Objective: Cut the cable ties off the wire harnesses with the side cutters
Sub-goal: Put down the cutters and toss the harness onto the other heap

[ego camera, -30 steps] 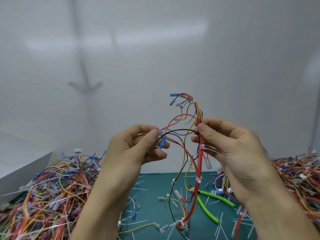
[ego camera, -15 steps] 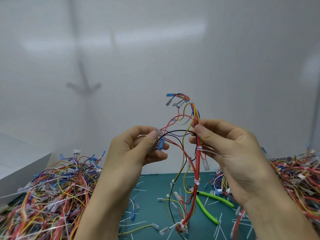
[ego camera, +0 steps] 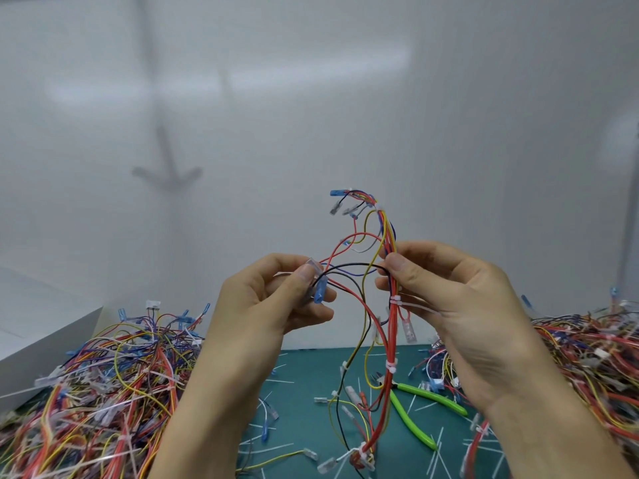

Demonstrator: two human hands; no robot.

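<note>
You hold one wire harness (ego camera: 390,326) upright between your hands, above the green mat (ego camera: 304,368). Your right hand (ego camera: 460,305) pinches the red trunk between thumb and fingertips, just above a white cable tie (ego camera: 395,300). Your left hand (ego camera: 276,305) pinches a side branch beside its blue connector (ego camera: 320,293).

I judge this harness barely begun: at least three ties remain on it (one under your right thumb, one lower, one at the foot). The side cutters (ego camera: 415,413) lie unheld on the mat, jaws toward the harness, green handles trailing down-right. White offcuts (ego camera: 437,463) on the mat suggest earlier cuts. Harnesses are heaped at left (ego camera: 103,375) and right (ego camera: 587,357); I cannot tell which heap is finished.

The held harness's long axis runs near vertical, with the connector end pointing up and the foot down at the mat.
</note>
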